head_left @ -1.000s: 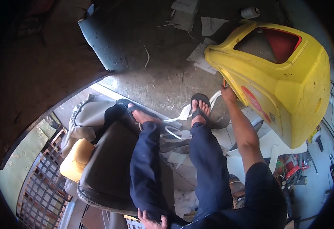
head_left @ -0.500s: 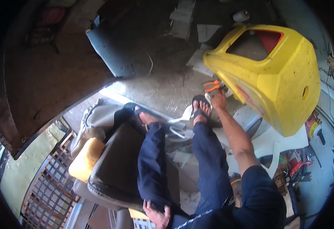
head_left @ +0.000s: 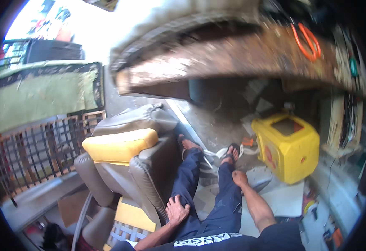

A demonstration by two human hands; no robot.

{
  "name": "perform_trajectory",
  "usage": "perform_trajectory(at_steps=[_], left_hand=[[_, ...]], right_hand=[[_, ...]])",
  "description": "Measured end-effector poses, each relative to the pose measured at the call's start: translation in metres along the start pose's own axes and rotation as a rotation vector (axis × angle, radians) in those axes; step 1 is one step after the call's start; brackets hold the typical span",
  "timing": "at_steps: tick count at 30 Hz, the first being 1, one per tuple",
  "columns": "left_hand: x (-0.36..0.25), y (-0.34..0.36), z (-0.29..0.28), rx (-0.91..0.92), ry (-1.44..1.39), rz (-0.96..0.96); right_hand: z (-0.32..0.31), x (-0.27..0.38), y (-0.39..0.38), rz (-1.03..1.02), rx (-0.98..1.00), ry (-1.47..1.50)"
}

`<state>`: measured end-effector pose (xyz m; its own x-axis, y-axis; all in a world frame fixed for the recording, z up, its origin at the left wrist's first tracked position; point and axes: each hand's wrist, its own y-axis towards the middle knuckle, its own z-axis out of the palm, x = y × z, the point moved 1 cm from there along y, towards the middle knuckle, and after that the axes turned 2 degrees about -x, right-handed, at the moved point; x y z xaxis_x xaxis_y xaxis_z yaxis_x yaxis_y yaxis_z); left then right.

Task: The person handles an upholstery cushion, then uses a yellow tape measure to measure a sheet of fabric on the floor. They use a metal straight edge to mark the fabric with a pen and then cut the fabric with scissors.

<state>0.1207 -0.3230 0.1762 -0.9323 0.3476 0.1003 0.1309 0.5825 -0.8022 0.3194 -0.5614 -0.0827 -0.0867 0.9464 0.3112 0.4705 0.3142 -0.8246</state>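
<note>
My left hand [head_left: 177,209] lies open on my left thigh, fingers spread over the dark blue trousers [head_left: 187,175]. Beside my right knee, my right hand [head_left: 240,178] is closed with its fingers curled in; nothing shows in it. Pliers with orange handles [head_left: 247,142] lie on the floor past my right foot, apart from both hands. To their right is a yellow moulded plastic shell [head_left: 289,146] with an opening in its top. A grey padded armchair [head_left: 145,167] stands at my left, a yellow foam block [head_left: 120,144] on it.
A worn wooden workbench [head_left: 216,58] spans the far side, blurred, with orange-handled scissors [head_left: 306,42] on top. White sheet material [head_left: 283,198] lies on the floor at the right. Left of the armchair stands a frame of woven straps [head_left: 36,150], near a green panel [head_left: 45,100].
My right hand has drawn back from beside the pliers to my knee. The view has swung up and left, bringing in the workbench top and more of the armchair. My left hand stays on my thigh.
</note>
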Motion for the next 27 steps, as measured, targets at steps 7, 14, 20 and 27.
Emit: perform_trajectory(at_steps=[7,14,20,27], left_hand=[[0.056,0.041,-0.05,0.115,-0.427,-0.024],[0.078,0.076,-0.116,0.227,-0.784,-0.133],[0.076,0.081,-0.139,0.31,-0.756,-0.026],[-0.005,0.162,-0.219,0.149,-1.489,0.302]], right_hand=[[-0.075,0.084,-0.06,-0.063,0.022,-0.304],[-0.109,0.255,-0.104,0.141,0.183,0.15],[-0.122,0.371,-0.134,0.035,0.343,0.162],[-0.231,0.45,-0.116,-0.087,-0.056,0.655]])
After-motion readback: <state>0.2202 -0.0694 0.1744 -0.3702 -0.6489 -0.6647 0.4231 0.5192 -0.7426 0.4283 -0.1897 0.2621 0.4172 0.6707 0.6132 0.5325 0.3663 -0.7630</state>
